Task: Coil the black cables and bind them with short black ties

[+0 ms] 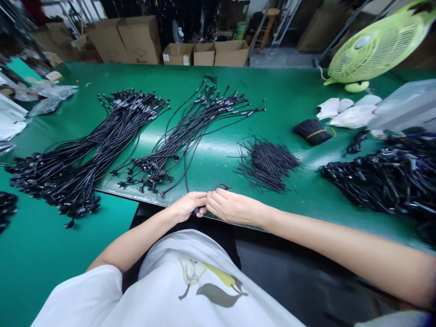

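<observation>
At the table's front edge, my left hand (188, 205) and my right hand (232, 206) meet with their fingers closed around a black cable (221, 185). A short loop of it shows above my right fingers, and a dark connector end pokes out below the left ones. Most of the held cable is hidden by the fingers. Beyond my hands lies a loose bunch of straight black cables (190, 129) with connectors at both ends. To the right of that bunch is a heap of short thin black ties (270, 161).
A larger cable pile (112, 136) lies on the left of the green table (245, 97). On the right are a banded black bundle (312, 131), a heap of coiled cables (378, 177), plastic bags (405, 106) and a green fan (374, 45). Cardboard boxes (139, 41) stand behind.
</observation>
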The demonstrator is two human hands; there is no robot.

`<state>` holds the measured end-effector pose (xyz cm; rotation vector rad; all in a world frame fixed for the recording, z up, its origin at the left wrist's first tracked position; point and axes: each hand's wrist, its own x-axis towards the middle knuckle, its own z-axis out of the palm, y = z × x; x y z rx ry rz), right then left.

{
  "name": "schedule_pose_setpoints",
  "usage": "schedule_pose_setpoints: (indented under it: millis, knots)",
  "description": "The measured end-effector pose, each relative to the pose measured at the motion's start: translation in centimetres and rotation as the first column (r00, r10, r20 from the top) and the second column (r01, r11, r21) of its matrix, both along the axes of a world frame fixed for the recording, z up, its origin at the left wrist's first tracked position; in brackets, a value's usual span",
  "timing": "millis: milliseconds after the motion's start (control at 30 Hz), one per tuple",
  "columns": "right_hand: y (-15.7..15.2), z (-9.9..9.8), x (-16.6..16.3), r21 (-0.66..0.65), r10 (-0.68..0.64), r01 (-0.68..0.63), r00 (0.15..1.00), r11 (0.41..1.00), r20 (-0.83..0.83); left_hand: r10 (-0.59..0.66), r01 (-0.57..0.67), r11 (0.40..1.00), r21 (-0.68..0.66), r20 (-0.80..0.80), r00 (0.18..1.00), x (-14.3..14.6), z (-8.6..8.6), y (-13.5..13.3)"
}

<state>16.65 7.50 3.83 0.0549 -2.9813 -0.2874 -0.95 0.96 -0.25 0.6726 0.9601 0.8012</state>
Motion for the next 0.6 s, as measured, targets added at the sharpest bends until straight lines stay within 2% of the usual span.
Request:
schedule_pose_setpoints:
  millis: [167, 267, 367, 467, 533, 600]
  knots:
    - [-0.2, -0.2, -0.1, 0.114, 0.062, -0.063, 0.998, 0.991, 0.015, 0.005, -0.002, 0.996, -0.084, 0.039, 0.999, -0.3, -0.2, -0.3]
    - [-0.2, -0.6, 0.0, 0.076, 0.084, -0.086, 0.996, 0.993, 0.024, 0.002, -0.003, 0.997, -0.079, -0.019, 1.0, 0.2, 0.0, -0.6]
    - [-0.7, -0.5, -0.4, 0.043, -0.056, 0.053, 0.995, 0.998, 0.086, 0.024, -0.019, 0.999, 0.038, -0.146, 0.989, 1.3, 0.9, -1.2]
    - [-1.1, 0.1, -1.6, -0.068, -0.237, 0.256, 0.948, 0.964, 0.213, 0.116, -0.08, 0.984, 0.16, -0.232, 0.966, 2.1, 1.6, -1.5]
    - [-0.6, 0.3, -2.5, -0.218, -0.335, 0.382, 0.915, 0.898, 0.224, 0.251, -0.213, 0.961, 0.179, -0.226, 0.941, 2.0, 1.3, -0.6]
    - [0.3, 0.2, -3.1, -0.305, -0.506, 0.528, 0.848, 0.792, 0.157, 0.352, -0.336, 0.934, 0.118, -0.162, 0.922, 1.6, 0.8, 1.1]
